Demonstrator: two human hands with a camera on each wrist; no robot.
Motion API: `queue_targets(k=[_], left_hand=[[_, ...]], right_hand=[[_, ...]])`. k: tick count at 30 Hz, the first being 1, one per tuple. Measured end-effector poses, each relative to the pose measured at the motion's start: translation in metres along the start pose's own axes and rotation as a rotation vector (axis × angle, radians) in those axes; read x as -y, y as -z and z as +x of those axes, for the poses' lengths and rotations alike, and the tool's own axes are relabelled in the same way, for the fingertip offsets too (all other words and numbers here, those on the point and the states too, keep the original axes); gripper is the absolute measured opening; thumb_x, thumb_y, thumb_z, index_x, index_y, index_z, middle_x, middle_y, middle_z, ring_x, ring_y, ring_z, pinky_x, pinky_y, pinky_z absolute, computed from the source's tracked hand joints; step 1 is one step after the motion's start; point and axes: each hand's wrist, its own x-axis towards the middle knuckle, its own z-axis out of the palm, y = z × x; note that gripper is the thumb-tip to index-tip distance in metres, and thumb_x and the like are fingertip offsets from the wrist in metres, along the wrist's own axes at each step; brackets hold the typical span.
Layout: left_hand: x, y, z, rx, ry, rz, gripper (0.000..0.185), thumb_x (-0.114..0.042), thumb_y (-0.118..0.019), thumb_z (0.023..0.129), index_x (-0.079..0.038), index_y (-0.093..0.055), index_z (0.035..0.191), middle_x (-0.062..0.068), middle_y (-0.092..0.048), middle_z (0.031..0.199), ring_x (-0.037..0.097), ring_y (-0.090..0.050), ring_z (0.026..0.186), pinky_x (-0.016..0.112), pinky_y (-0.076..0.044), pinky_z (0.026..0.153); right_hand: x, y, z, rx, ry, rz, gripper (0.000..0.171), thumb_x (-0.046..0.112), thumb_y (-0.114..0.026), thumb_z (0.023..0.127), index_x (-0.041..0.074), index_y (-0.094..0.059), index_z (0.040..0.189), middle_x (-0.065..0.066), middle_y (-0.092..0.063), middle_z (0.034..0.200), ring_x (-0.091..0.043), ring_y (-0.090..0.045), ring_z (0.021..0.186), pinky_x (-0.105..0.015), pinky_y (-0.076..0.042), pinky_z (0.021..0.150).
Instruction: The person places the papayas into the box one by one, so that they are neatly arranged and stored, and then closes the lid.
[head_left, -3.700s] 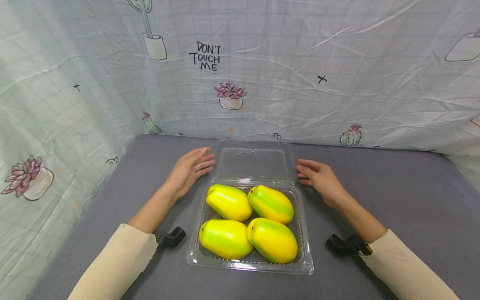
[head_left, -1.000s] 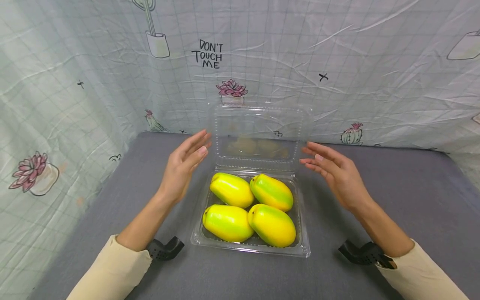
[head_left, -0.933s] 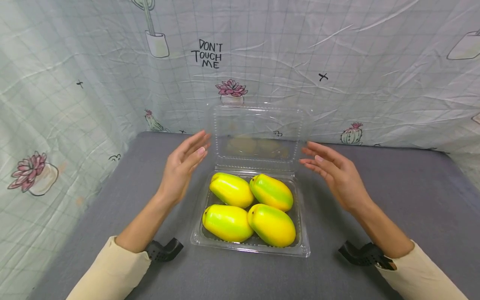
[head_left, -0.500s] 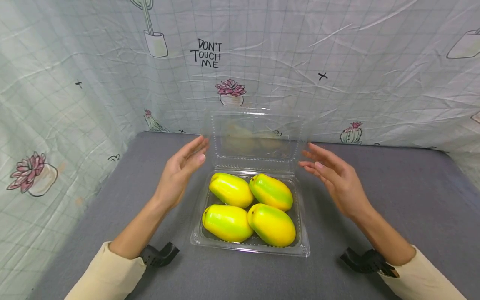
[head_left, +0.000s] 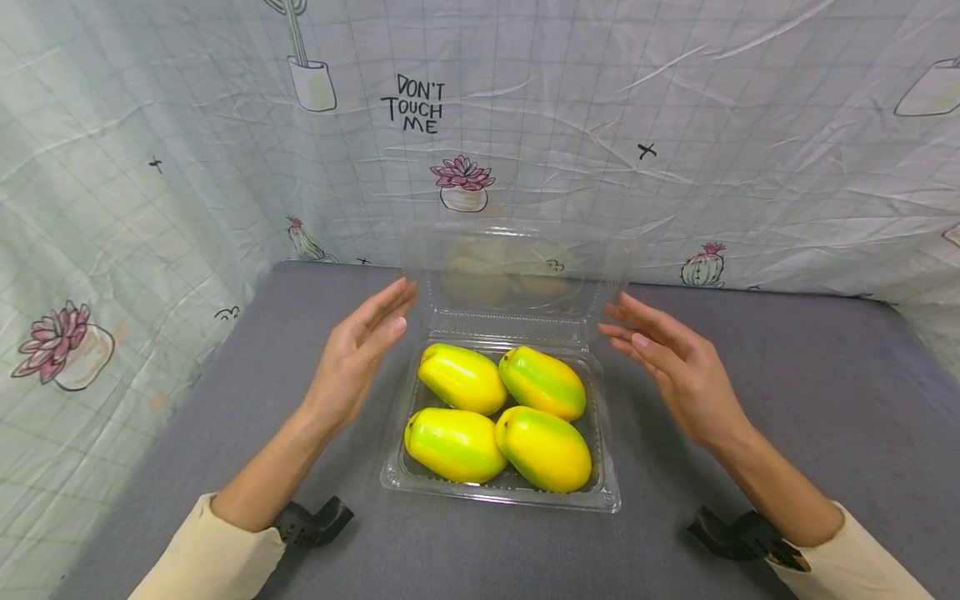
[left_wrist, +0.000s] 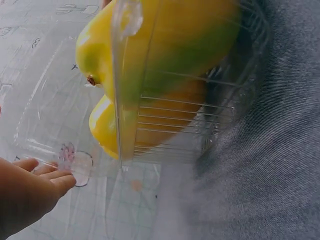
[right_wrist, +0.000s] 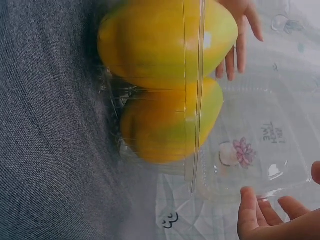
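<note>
A clear plastic clamshell box [head_left: 498, 499] stands on the table with several yellow-green mangoes [head_left: 457, 446] in its base, in two rows. Its hinged lid [head_left: 517, 267] is raised at the back, and the mangoes reflect in it. My left hand [head_left: 348, 362] is at the lid's left edge, my right hand [head_left: 690, 375] at its right edge. Both have fairly straight fingers and appear to touch the lid from behind. The left wrist view shows the left fingers [left_wrist: 62, 182] near the lid; the right wrist view shows the right fingers [right_wrist: 247, 207] beside it.
A grey cloth [head_left: 795, 392] covers the table. Behind and to the left hangs a pale curtain [head_left: 555, 108] printed with potted plants. Each wrist wears a black camera mount, the left mount [head_left: 315, 523] and the right mount [head_left: 735, 537].
The lid lay flat behind the base at first; it has swung up on its hinge and tilts further toward the mangoes. Both hands rose with it. The mangoes stay put in the base.
</note>
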Motion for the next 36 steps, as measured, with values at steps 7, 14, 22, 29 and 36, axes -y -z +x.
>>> queue_targets(k=[7, 14, 22, 29, 36], left_hand=[[-0.004, 0.000, -0.008, 0.033, -0.017, 0.092, 0.052, -0.008, -0.047, 0.092, 0.002, -0.025, 0.138, 0.016, -0.028, 0.141, 0.026, -0.025, 0.130, 0.024, -0.025, 0.100], [-0.008, 0.001, -0.017, 0.064, -0.012, 0.199, 0.051, -0.007, -0.047, 0.092, -0.004, -0.026, 0.139, 0.009, -0.029, 0.142, 0.023, -0.026, 0.130, 0.029, -0.025, 0.101], [-0.008, 0.001, -0.032, 0.080, 0.001, 0.297, 0.053, -0.007, -0.047, 0.092, -0.009, -0.026, 0.140, 0.007, -0.028, 0.143, 0.020, -0.025, 0.130, 0.032, -0.023, 0.101], [-0.006, 0.004, -0.041, 0.106, -0.025, 0.386, 0.046, -0.014, -0.038, 0.096, -0.010, -0.026, 0.140, 0.006, -0.028, 0.143, 0.019, -0.026, 0.129, 0.036, -0.027, 0.099], [-0.007, 0.005, -0.050, 0.108, -0.022, 0.441, 0.046, -0.031, -0.024, 0.098, -0.011, -0.026, 0.140, 0.007, -0.029, 0.142, 0.021, -0.028, 0.129, 0.034, -0.024, 0.101]], right_hand=[[0.004, -0.001, -0.005, -0.003, -0.049, -0.041, 0.043, -0.001, -0.038, 0.094, -0.001, -0.031, 0.136, -0.020, -0.036, 0.135, -0.038, -0.037, 0.119, -0.035, -0.036, 0.093], [0.009, -0.002, -0.011, 0.008, -0.074, -0.148, 0.043, -0.001, -0.039, 0.093, 0.000, -0.032, 0.136, -0.022, -0.035, 0.135, -0.036, -0.040, 0.117, -0.034, -0.041, 0.088], [0.013, -0.006, -0.021, 0.029, -0.067, -0.185, 0.041, -0.004, -0.038, 0.093, -0.002, -0.034, 0.134, -0.020, -0.034, 0.136, -0.034, -0.040, 0.118, -0.035, -0.042, 0.087], [0.013, -0.008, -0.029, 0.035, -0.053, -0.197, 0.041, -0.005, -0.038, 0.093, -0.004, -0.035, 0.133, -0.018, -0.033, 0.138, -0.035, -0.040, 0.117, -0.036, -0.042, 0.087], [0.017, -0.010, -0.038, 0.024, -0.118, -0.308, 0.037, 0.002, -0.039, 0.094, 0.003, -0.041, 0.131, -0.014, -0.045, 0.130, -0.024, -0.052, 0.109, -0.026, -0.041, 0.088]])
